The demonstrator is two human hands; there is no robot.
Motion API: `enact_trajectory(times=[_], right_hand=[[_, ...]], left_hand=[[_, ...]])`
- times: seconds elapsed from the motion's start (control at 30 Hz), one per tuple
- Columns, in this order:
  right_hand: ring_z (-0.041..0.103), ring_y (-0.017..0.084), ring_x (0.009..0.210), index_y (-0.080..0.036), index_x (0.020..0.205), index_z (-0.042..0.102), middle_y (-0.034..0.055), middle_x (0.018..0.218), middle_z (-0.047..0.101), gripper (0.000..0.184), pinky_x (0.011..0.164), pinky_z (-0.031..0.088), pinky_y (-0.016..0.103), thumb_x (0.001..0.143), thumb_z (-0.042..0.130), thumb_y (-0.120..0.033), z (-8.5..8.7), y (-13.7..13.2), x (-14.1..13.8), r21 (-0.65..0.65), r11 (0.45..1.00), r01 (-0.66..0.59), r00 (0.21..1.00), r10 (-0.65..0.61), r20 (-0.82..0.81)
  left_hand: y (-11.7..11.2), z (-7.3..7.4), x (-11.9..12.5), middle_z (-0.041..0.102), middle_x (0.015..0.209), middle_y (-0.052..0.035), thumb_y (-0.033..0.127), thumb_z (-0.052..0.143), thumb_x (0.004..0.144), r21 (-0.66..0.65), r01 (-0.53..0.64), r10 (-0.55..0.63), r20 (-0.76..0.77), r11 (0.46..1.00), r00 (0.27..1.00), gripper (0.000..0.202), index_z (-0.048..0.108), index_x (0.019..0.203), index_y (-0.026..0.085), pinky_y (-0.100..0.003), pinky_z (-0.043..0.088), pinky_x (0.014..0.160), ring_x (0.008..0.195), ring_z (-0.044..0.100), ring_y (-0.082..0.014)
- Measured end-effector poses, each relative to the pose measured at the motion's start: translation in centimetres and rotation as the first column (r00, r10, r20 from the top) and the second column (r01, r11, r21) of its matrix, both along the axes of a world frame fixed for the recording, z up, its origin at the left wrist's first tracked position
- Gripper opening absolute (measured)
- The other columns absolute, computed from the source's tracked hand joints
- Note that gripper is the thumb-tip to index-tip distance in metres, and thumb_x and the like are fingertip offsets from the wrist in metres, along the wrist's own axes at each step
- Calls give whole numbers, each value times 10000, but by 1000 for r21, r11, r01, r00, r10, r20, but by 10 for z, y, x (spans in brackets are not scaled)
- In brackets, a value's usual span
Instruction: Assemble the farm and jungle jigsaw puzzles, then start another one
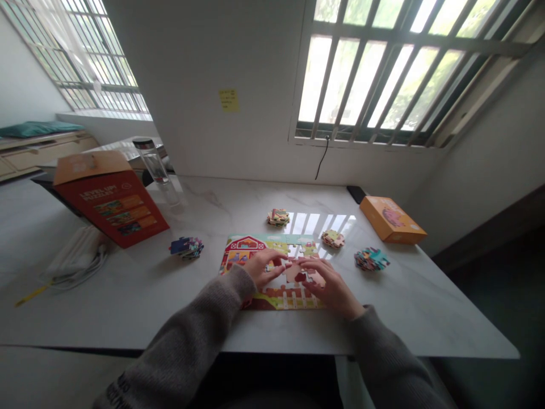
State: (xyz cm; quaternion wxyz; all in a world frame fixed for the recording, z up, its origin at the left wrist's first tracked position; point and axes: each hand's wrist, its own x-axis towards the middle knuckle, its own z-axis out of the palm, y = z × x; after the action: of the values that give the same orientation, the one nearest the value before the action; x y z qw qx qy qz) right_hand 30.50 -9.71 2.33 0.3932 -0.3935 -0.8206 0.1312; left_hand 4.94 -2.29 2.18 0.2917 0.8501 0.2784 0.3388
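Observation:
A partly assembled jigsaw puzzle (pixel 289 300) with a red barn and a white fence lies flat near the front of the table. Over its middle, my left hand (pixel 264 268) rests with thumb and fingers apart, tips close to the pieces. From the right side my right hand (pixel 331 285) reaches in, its fingers and thumb around a pink puzzle piece (pixel 293 274) with a dark red patch. Whether that piece lies fully flat cannot be made out. My hands cover parts of the picture, and gaps show near its upper right.
Stacks of puzzle pieces stand around: a cream stack (pixel 278 217), a yellowish stack (pixel 332 238), a teal stack (pixel 372 259) and a purple stack (pixel 186 247). An orange box (pixel 392 220), a red puzzle box (pixel 114 204), a glass bottle (pixel 152 162) and white cables (pixel 79 258) flank them.

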Motion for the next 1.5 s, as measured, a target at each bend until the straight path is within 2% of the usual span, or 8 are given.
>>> enact_trajectory(times=[0.17, 0.4, 0.53, 0.67, 0.93, 1.13, 1.27, 1.5], right_hand=[[610, 276, 1213, -262, 1271, 593, 109, 1255, 676, 372, 1046, 495, 504, 912, 689, -252, 0, 1, -5, 22, 1000, 22, 1000, -22, -22], [600, 264, 1198, -258, 1287, 579, 113, 1273, 647, 355, 1002, 520, 460, 937, 640, -257, 4, -4, -6, -7, 999, 45, 994, -45, -101], [655, 220, 994, -236, 1267, 575, 99, 1142, 674, 296, 862, 551, 389, 978, 564, -300, 7, -3, -4, -155, 978, 139, 958, -172, -228], [631, 160, 756, -232, 1358, 520, 29, 912, 657, 427, 675, 544, 297, 964, 587, -385, 7, 4, -10, -376, 926, 25, 929, -160, -333], [481, 85, 485, -194, 1191, 635, -45, 674, 544, 411, 422, 416, 214, 911, 620, -495, 10, 5, -23, -556, 828, -73, 828, -261, -497], [607, 133, 551, -218, 945, 539, -29, 696, 627, 340, 408, 474, 221, 829, 742, -464, 9, 5, -39, -562, 820, -111, 691, -343, -636], [642, 137, 569, -217, 819, 474, -16, 695, 650, 369, 455, 484, 224, 823, 762, -448, 5, 5, -46, -521, 840, -152, 687, -289, -667], [617, 125, 585, -264, 1161, 461, -58, 749, 620, 448, 502, 475, 231, 837, 736, -407, 11, 1, -51, -481, 863, -151, 714, -242, -657]], left_hand=[[-1, -6, 8, 659, 1083, -85, 328, 757, 786, 117, 76, -72, -39, 990, 997, 566, 561, 1301, 198, -417, 530, 915, 968, 636, -238], [0, -3, 4, 645, 1090, -78, 256, 759, 788, 155, 52, -37, -93, 987, 995, 437, 602, 1192, 197, -406, 521, 934, 1006, 618, -232], [0, 1, 2, 629, 1137, -85, 268, 740, 820, 111, 96, -87, -77, 989, 993, 453, 600, 1248, 216, -411, 518, 956, 1035, 607, -229], [0, -2, 4, 615, 1156, -88, 264, 720, 836, 121, 150, -138, -105, 981, 985, 466, 615, 1290, 250, -427, 503, 982, 1093, 589, -249], [-4, 1, 7, 657, 936, -24, 262, 632, 887, 100, -93, 95, -21, 991, 995, 395, 564, 1276, 256, -406, 514, 917, 911, 641, -206], [-4, -10, 10, 644, 927, -7, 386, 836, 707, 127, -79, 79, 9, 989, 997, 719, 476, 1313, 243, -412, 538, 849, 847, 644, -211], [-6, -8, 11, 644, 971, -16, 281, 691, 851, 104, -75, 70, 56, 992, 996, 528, 466, 1326, 229, -368, 543, 831, 870, 644, -194], [-11, 5, 11, 668, 1112, -62, 165, 564, 888, 4, 24, -25, 104, 1000, 994, 482, 510, 1364, 209, -334, 557, 823, 932, 644, -179]])
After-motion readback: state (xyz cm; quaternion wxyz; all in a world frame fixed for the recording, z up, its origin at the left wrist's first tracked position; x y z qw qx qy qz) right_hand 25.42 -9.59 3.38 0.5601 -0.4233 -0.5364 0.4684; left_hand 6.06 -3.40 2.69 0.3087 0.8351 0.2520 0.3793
